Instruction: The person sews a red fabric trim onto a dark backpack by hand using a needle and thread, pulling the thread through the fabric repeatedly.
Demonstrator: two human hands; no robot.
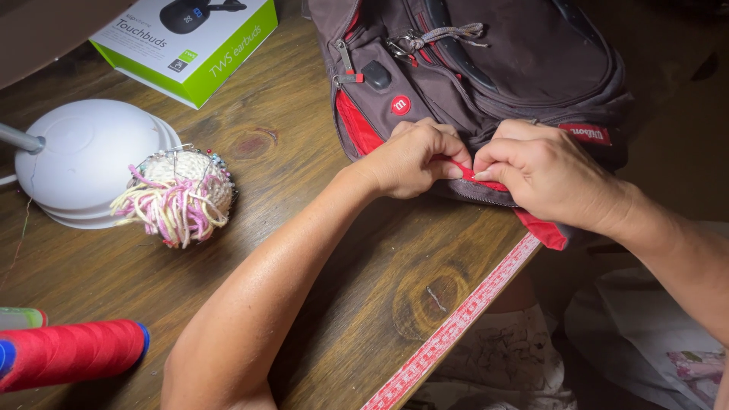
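Head view: left hand (410,159) and right hand (543,171) pinch the backpack (486,68)'s red trim (474,176) mid-mending; next likely needs steady, fine fingertip control.

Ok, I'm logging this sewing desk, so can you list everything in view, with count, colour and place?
backpack: one, dark brown with red trim, top centre of the table
pincushion: one, cream with pink and yellow yarn, left
lamp base: one, white, far left
box: one, green and white, top left
thread spool: one, red, bottom left
measuring tape: one, red, along the table edge
table: one, brown wood
left hand: pinching the red trim
right hand: pinching the red trim
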